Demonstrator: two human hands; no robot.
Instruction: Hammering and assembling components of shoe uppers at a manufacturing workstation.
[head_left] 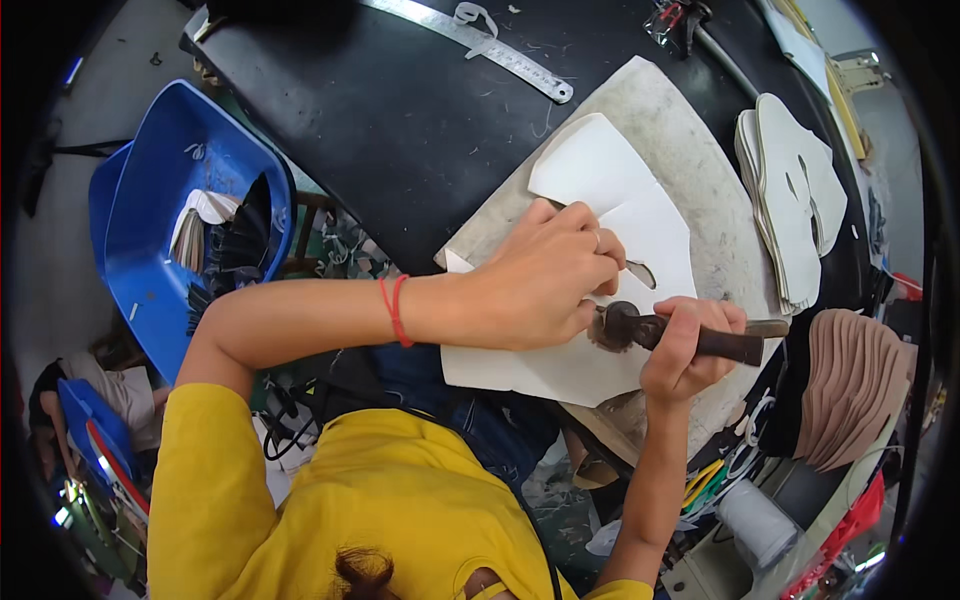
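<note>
A white cut piece with a slot in it lies on a pale, worn board. My left hand bends over the piece with its fingers curled down on it beside the slot; the fingertips are partly hidden. My right hand is closed round the dark wooden handle of a hammer. The hammer's round, dark head is low over the white piece, close to my left fingers; whether it touches the piece I cannot tell. A narrow greyish strip juts out past my right hand beside the handle.
A metal ruler lies on the black table. Stacked white cut pieces rest right of the board, tan pieces below them. Blue bins holding scraps stand at left. A white thread cone is at lower right.
</note>
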